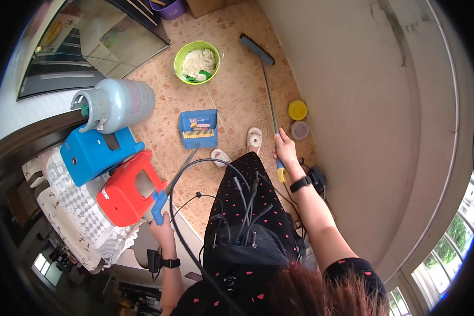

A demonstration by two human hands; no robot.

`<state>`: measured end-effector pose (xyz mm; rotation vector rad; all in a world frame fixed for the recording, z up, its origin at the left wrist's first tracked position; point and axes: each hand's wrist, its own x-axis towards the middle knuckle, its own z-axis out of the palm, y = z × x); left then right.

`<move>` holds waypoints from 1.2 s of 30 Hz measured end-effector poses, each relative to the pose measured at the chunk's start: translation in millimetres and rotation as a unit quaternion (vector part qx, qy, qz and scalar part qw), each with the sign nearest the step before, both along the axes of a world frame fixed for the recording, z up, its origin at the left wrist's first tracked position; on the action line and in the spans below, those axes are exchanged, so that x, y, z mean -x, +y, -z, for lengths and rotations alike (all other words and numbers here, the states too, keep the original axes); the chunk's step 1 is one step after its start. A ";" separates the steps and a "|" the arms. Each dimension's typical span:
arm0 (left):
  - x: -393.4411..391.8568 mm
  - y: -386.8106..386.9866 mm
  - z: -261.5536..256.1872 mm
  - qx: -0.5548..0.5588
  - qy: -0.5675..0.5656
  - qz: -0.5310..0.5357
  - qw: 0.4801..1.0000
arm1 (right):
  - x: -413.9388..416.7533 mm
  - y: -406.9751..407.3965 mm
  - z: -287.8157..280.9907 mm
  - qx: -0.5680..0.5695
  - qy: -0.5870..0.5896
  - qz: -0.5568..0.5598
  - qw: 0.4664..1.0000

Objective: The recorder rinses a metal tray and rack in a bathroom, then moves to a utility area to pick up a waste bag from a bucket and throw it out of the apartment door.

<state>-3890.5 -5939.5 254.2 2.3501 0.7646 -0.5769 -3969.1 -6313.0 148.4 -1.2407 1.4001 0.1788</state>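
My right hand (286, 148) grips the blue part of a long broom handle near its yellow end. The broom's dark-bristled blue head (257, 49) lies farther forward, by the base of the wall. In my left hand (162, 229) is the blue grip of a long-handled dustpan (198, 128). Its blue pan rests on the tiles ahead of my feet, with a yellow comb strip and a printed label inside. I cannot make out any sweepings in the pan.
A lime-green bucket (199, 63) of pale crumbly material stands ahead. Left are a grey gas cylinder (130, 104), a blue plastic stool (91, 154) and a red plastic stool (122, 193) on a cloth-covered surface. A yellow-lidded container (298, 110) and a clear tub (300, 130) sit by the wall. Black cables loop before me.
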 end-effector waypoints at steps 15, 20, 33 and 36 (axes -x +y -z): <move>-5.4 4.7 2.8 -0.037 -0.008 0.008 0.999 | -1.4 -58.5 -42.2 -0.008 0.020 -0.026 0.999; -2.4 22.5 20.8 -0.053 -0.061 0.056 0.995 | 0.3 -94.3 -6.1 0.050 0.050 -0.051 0.996; -19.0 -7.3 -2.7 -0.051 -0.038 0.028 0.998 | -6.8 -72.0 -26.9 -0.037 0.011 0.061 0.997; -14.4 4.9 -1.0 -0.033 -0.027 0.006 0.999 | -22.2 -59.6 -40.1 -0.142 -0.018 0.102 0.984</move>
